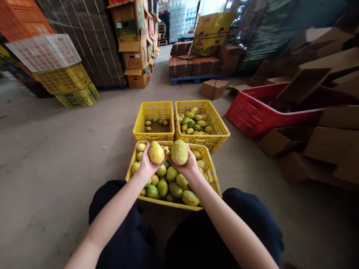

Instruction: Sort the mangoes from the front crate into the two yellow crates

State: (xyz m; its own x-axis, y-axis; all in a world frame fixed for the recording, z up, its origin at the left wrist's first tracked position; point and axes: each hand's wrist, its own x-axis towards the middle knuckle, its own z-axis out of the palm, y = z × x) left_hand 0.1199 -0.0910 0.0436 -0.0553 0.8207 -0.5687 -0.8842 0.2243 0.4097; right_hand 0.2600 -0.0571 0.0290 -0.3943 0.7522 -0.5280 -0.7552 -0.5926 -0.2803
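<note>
My left hand (147,164) holds a yellow, ridged fruit (156,152), its fingers curled beneath it. In my right hand (190,163) rests a larger yellow-green fruit (179,152). Both are held side by side over the near yellow crate (215,179), which holds several green and yellow fruits (175,189). Behind it on the left stands a yellow crate (153,136) with several small fruits on its bottom. The back right yellow crate (221,130) contains a larger pile of green-yellow fruits (191,123).
A red crate (246,116) with cardboard stands to the right, beside a heap of cardboard boxes (322,145). Stacked crates (67,78) are at the left. Farther back are stacked cartons (136,59) and a blue pallet (193,79) with boxes. My knees flank the near crate.
</note>
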